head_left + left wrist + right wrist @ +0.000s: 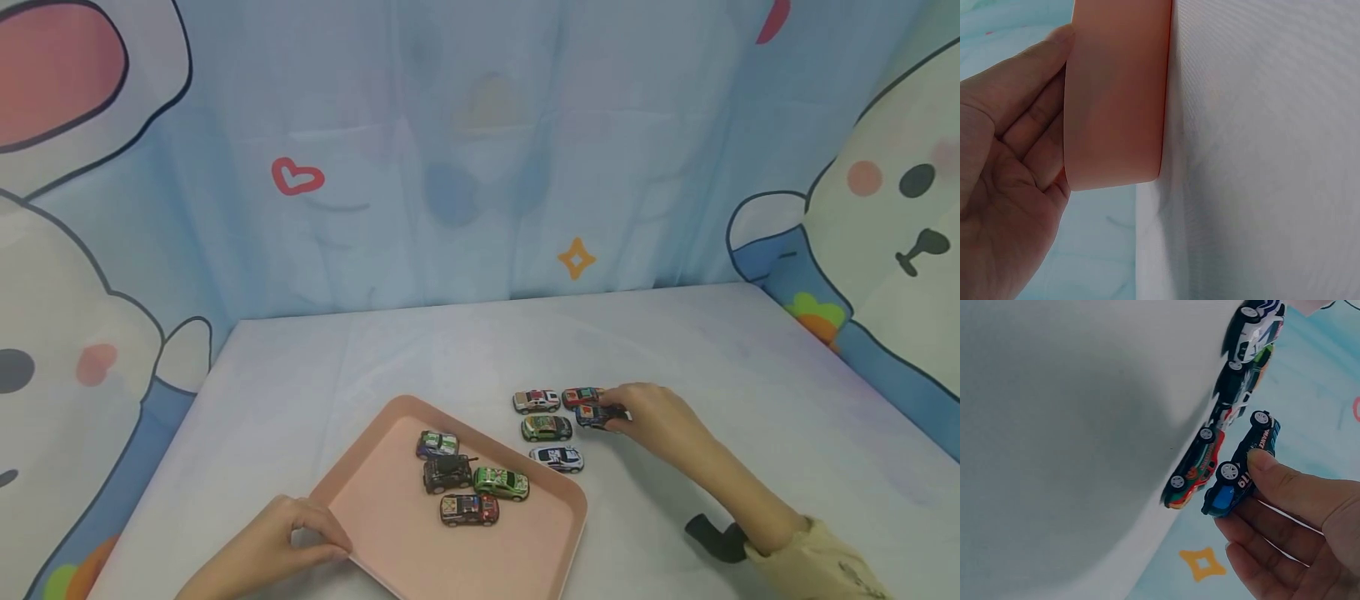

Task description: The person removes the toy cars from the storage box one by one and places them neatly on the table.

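Observation:
My right hand (pixel 652 417) pinches a dark blue toy car (pixel 1241 465) between thumb and fingers. In the right wrist view that car is held tilted, apart from the tabletop, beside a red and green toy car (pixel 1196 465). Close by on the table are a white and red car (pixel 536 402), a green car (pixel 546 428) and a white and blue car (pixel 558 458). At the pink tray's (pixel 405 550) left edge, my left hand (pixel 270 546) grips the rim, its thumb on the rim's edge in the left wrist view (pixel 1063 32).
Inside the tray sit a green and white car (pixel 437 444), a black vehicle (pixel 447 472), a bright green car (pixel 501 483) and a dark red-marked car (pixel 469 510). A printed curtain (pixel 480 167) hangs behind the white table (pixel 420 350). A black strap (pixel 716 537) shows near my right sleeve.

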The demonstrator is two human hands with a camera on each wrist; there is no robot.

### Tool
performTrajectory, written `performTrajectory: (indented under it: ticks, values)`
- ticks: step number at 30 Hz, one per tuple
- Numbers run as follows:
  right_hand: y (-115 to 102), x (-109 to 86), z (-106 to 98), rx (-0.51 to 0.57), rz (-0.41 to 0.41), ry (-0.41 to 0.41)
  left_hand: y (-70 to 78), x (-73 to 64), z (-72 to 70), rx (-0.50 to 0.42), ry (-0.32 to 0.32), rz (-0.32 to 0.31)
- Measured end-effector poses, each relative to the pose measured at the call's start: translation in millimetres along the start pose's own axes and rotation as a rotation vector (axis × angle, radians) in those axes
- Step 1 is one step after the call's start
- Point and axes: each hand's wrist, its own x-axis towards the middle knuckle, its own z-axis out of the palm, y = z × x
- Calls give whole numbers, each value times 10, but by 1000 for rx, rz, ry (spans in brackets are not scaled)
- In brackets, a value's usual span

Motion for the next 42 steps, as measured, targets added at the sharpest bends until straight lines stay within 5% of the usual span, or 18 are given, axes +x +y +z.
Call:
performTrajectory:
  ticks: [8,24,42]
  values:
    - [73,34,57,-9,-33,-19,-1,9,7,-5,11,50]
    - [114,76,116,-43,-73,-29,41,1,-8,-15,-4,-12]
    - [109,94,148,-71,-90,-72,43,17,-13,-49,13,20]
